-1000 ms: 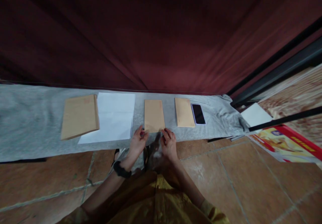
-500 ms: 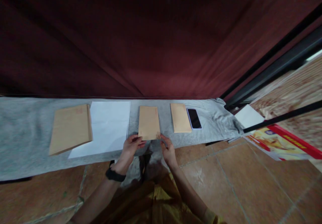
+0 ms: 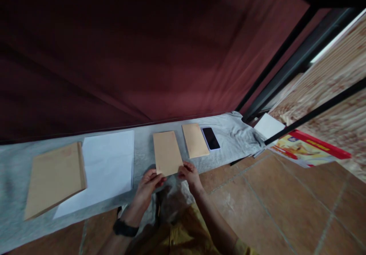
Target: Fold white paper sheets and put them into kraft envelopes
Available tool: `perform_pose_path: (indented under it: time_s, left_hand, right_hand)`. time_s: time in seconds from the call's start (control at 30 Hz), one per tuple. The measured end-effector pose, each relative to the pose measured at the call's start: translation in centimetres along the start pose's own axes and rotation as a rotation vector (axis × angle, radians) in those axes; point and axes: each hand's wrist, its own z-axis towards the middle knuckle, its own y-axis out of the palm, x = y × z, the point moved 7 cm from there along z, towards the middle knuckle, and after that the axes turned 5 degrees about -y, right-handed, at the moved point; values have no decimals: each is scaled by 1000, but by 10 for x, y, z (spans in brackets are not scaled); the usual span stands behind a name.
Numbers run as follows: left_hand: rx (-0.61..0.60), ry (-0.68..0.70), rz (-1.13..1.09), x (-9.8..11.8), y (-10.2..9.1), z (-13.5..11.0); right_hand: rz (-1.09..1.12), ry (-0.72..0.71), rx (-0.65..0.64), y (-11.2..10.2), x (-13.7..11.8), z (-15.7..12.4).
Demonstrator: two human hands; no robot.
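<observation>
A tan envelope [image 3: 166,152] lies lengthwise on a grey cloth [image 3: 143,148] spread on the floor. My left hand [image 3: 149,182] pinches its near left corner, fingers curled. My right hand [image 3: 189,172] grips its near right corner the same way. A second tan envelope [image 3: 195,140] lies just to the right of it, apart from my hands.
A white sheet [image 3: 101,169] and a stack of larger tan envelopes [image 3: 54,178] lie on the cloth to the left. A dark phone [image 3: 211,138] rests at the right. A dark red curtain [image 3: 143,52] hangs behind. A colourful printed sheet [image 3: 303,148] and brown floor tiles [image 3: 271,197] are at right.
Both hands have closed on the near corners of the middle envelope. The view has tilted and swung, so everything sits lower and more to the left.
</observation>
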Motion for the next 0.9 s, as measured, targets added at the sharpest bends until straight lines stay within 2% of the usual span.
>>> perform_pose_path:
  time_s: [0.07, 0.17, 0.47, 0.57, 0.7, 0.9]
  left_hand:
    - [-9, 12, 28, 1, 7, 2]
    - [-24, 45, 96, 6, 25, 8]
    - [-142, 125, 239, 22, 113, 45]
    - [-151, 129, 264, 20, 134, 56]
    - [-123, 122, 286, 15, 146, 70]
    - [-88, 110, 338, 13, 145, 84]
  right_hand:
    - [22, -46, -10, -4, -8, 3]
    - [25, -147, 48, -19, -23, 11]
    - [-13, -283, 259, -91, -63, 49]
    - [20, -297, 338, -111, -67, 58]
    - [67, -300, 366, -123, -62, 64]
    - [117, -260, 372, -131, -44, 63]
